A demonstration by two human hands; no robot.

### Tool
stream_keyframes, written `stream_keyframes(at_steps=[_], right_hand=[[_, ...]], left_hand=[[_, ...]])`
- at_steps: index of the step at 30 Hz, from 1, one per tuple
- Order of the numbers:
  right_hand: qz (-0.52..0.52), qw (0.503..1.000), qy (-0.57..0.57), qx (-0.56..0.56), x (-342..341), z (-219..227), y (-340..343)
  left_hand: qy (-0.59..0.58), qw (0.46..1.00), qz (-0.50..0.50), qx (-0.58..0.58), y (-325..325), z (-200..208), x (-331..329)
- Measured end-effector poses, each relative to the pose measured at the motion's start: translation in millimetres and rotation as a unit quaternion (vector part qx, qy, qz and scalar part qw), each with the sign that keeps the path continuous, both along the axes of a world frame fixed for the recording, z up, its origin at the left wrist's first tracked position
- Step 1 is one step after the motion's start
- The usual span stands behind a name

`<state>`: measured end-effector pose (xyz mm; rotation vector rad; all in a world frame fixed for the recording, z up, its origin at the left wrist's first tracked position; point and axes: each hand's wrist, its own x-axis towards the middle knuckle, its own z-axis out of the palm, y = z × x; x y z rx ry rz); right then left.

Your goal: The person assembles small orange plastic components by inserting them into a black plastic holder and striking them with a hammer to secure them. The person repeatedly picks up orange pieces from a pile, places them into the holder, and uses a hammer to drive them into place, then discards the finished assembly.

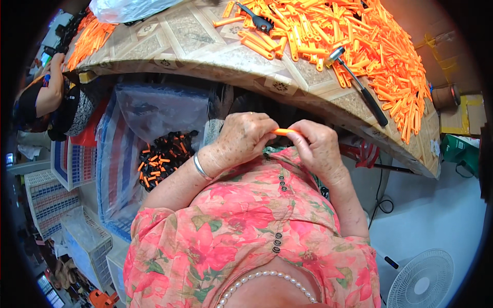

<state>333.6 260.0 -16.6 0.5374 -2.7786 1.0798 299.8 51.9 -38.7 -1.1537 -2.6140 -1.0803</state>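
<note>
Just in front of my body, below the table edge, both hands are closed around a slim orange plastic handle (283,132). My left hand (242,134), with a silver bangle at the wrist, grips its left end. My right hand (319,145) pinches the right end between thumb and fingers. Only a short middle stretch of the handle shows; whatever joins its ends is hidden by my fingers. Past my hands, a large heap of similar orange handles (328,28) covers the tabletop. A black slotted spoon-like utensil head (262,23) lies at the heap's left side.
A hammer (362,87) with a black grip lies on the patterned table (205,49). Left of my arm, a striped woven bag (110,169) holds black-and-orange utensils (167,160). Another person's arm (51,92) is at far left. A white fan (422,284) stands lower right.
</note>
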Motion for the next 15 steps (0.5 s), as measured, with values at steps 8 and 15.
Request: stream_keyframes(at_steps=[8,15], right_hand=[[0.041,0.998,0.019,-0.034,-4.0,-6.2,-22.8],[0.003,0.992,-0.039,-0.116,-2.9,4.0,-21.7]], left_hand=[[0.051,0.997,0.051,0.028,-25.5,2.2,9.6],[0.027,0.995,0.087,0.03,-53.4,4.1,4.3]])
